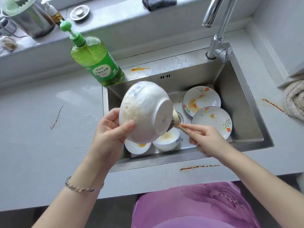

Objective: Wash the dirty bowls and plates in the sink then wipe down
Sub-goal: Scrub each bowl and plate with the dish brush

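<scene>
My left hand (109,131) grips a white bowl (144,111) by its rim, turned so its soapy outside and foot ring face me, above the steel sink (243,102). My right hand (205,139) holds a wooden-handled dish brush (175,120) with its head pressed to the bowl's base. Down in the sink lie two flowered plates smeared with orange sauce, one at the back (201,100) and one nearer (212,120). A small dirty bowl (167,139) and a white dish (137,146) sit under the held bowl.
A green dish-soap bottle (97,62) stands at the sink's back left corner. The chrome faucet (217,32) rises at the back right. Orange-brown streaks mark the counter in front (199,167), right (273,105) and left (56,117). A cloth (294,101) lies at far right.
</scene>
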{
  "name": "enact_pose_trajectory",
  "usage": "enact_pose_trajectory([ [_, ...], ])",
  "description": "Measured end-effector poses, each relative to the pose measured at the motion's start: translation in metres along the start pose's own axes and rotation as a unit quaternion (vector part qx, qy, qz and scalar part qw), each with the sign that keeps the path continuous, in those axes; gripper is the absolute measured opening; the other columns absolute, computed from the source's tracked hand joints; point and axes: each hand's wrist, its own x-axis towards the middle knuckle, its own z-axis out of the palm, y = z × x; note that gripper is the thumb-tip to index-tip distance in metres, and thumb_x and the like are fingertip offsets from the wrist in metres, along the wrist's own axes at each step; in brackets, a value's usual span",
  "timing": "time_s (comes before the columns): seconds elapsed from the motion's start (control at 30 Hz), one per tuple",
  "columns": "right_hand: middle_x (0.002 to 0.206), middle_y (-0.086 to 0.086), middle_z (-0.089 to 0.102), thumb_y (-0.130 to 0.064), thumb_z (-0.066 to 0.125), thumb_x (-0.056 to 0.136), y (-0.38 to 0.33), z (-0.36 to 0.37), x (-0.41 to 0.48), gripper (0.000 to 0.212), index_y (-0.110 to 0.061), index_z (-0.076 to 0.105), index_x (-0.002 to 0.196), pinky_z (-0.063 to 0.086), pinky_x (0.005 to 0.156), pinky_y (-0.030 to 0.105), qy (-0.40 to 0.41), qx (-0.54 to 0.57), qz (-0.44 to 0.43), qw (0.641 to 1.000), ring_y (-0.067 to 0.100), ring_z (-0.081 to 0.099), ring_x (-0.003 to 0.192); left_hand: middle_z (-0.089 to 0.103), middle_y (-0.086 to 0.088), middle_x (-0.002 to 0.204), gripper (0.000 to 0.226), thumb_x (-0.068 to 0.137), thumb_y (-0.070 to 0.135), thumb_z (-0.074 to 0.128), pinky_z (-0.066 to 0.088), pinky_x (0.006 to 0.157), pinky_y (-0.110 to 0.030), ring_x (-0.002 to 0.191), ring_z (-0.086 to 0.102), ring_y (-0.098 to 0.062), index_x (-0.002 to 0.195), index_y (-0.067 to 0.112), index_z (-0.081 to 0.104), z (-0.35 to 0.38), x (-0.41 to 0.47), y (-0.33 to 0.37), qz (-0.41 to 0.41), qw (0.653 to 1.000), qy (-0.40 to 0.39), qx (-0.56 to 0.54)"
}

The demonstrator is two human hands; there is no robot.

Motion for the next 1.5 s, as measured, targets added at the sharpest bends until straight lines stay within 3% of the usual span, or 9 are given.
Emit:
enact_pose_trajectory([
  [0.3, 0.052, -0.016, 0.044, -0.015, 0.045, 0.097, 0.002, 0.035, -0.008, 0.031, -0.026, 0.057, 0.123, 0.028, 0.035, 0.008, 0.082, 0.048, -0.019, 0.995, 0.000, 0.032, 0.031, 0.070, 0.001, 0.081, 0.011, 0.085, 0.002, 0.059, 0.056, 0.062, -0.024, 0.075, 0.067, -0.009, 0.092, 0.010, 0.056, 0.040, 0.040, -0.004, 0.017, 0.977, 0.201, -0.074],
  [0.5, 0.064, 0.000, 0.037, -0.019, 0.044, 0.098, -0.010, 0.038, -0.011, 0.029, -0.036, 0.058, 0.117, 0.018, 0.032, 0.013, 0.054, 0.143, 0.004, 0.988, 0.002, 0.019, 0.037, 0.070, 0.003, 0.070, 0.014, 0.086, -0.003, 0.057, 0.057, 0.059, -0.025, 0.067, 0.067, -0.009, 0.086, 0.010, 0.054, 0.042, 0.038, -0.014, -0.014, 0.965, 0.235, -0.113],
  [0.73, 0.045, -0.021, 0.051, -0.010, 0.043, 0.097, -0.020, 0.046, -0.018, 0.033, -0.022, 0.058, 0.124, 0.031, 0.036, 0.009, 0.082, 0.061, -0.060, 0.993, 0.000, 0.037, 0.033, 0.070, 0.006, 0.065, 0.018, 0.084, -0.004, 0.061, 0.056, 0.059, -0.025, 0.066, 0.066, -0.009, 0.084, 0.012, 0.054, 0.037, 0.035, -0.018, 0.005, 0.966, 0.250, -0.058],
  [0.83, 0.077, -0.025, 0.067, -0.012, 0.045, 0.097, -0.022, 0.049, -0.026, 0.034, -0.036, 0.059, 0.117, 0.053, 0.066, 0.027, 0.068, 0.033, -0.112, 0.991, 0.016, 0.068, 0.078, 0.070, 0.006, 0.065, 0.017, 0.083, -0.003, 0.062, 0.056, 0.065, -0.029, 0.067, 0.066, -0.010, 0.084, 0.012, 0.054, 0.036, 0.034, -0.021, 0.000, 0.968, 0.249, -0.042],
  [0.97, 0.109, -0.026, 0.065, -0.016, 0.046, 0.096, -0.029, 0.044, -0.030, 0.039, -0.053, 0.053, 0.106, 0.051, 0.090, 0.027, 0.073, 0.016, -0.156, 0.985, 0.019, 0.055, 0.114, 0.071, 0.001, 0.071, 0.017, 0.081, -0.006, 0.063, 0.055, 0.064, -0.027, 0.070, 0.066, -0.014, 0.084, 0.010, 0.057, 0.031, 0.025, -0.030, -0.011, 0.979, 0.203, 0.032],
  [1.1, 0.102, 0.018, 0.069, -0.016, 0.048, 0.095, -0.033, 0.023, -0.010, 0.040, -0.053, 0.059, 0.104, 0.051, 0.081, 0.047, 0.105, -0.042, -0.173, 0.978, 0.038, 0.061, 0.090, 0.072, 0.001, 0.068, 0.020, 0.077, -0.008, 0.066, 0.055, 0.056, -0.025, 0.065, 0.067, -0.013, 0.084, 0.010, 0.060, 0.026, 0.012, -0.038, -0.028, 0.984, 0.135, 0.109],
  [1.17, 0.070, 0.010, 0.063, -0.014, 0.047, 0.096, -0.030, 0.012, 0.000, 0.035, -0.039, 0.060, 0.116, 0.047, 0.054, 0.021, 0.113, -0.042, -0.153, 0.981, 0.017, 0.054, 0.051, 0.072, 0.000, 0.070, 0.025, 0.070, -0.005, 0.073, 0.054, 0.056, -0.024, 0.066, 0.068, -0.013, 0.087, 0.009, 0.062, 0.024, 0.006, -0.040, -0.035, 0.988, 0.113, 0.100],
  [1.27, 0.053, -0.014, 0.054, -0.011, 0.045, 0.096, -0.022, 0.006, 0.003, 0.033, -0.025, 0.057, 0.124, 0.037, 0.050, 0.003, 0.107, -0.018, -0.105, 0.989, 0.007, 0.054, 0.049, 0.073, -0.002, 0.073, 0.027, 0.061, 0.007, 0.070, 0.054, 0.058, -0.024, 0.069, 0.068, -0.015, 0.087, 0.009, 0.062, 0.023, 0.002, -0.042, -0.036, 0.989, 0.119, 0.076],
  [1.5, 0.034, -0.017, 0.036, -0.007, 0.044, 0.096, 0.012, 0.022, -0.018, 0.034, -0.021, 0.058, 0.124, 0.022, 0.041, 0.009, 0.055, -0.012, -0.052, 0.997, 0.004, 0.025, 0.035, 0.072, 0.002, 0.072, 0.024, 0.068, -0.002, 0.072, 0.054, 0.059, -0.023, 0.068, 0.067, -0.011, 0.086, 0.009, 0.060, 0.014, 0.015, -0.042, -0.039, 0.986, 0.161, 0.029],
])
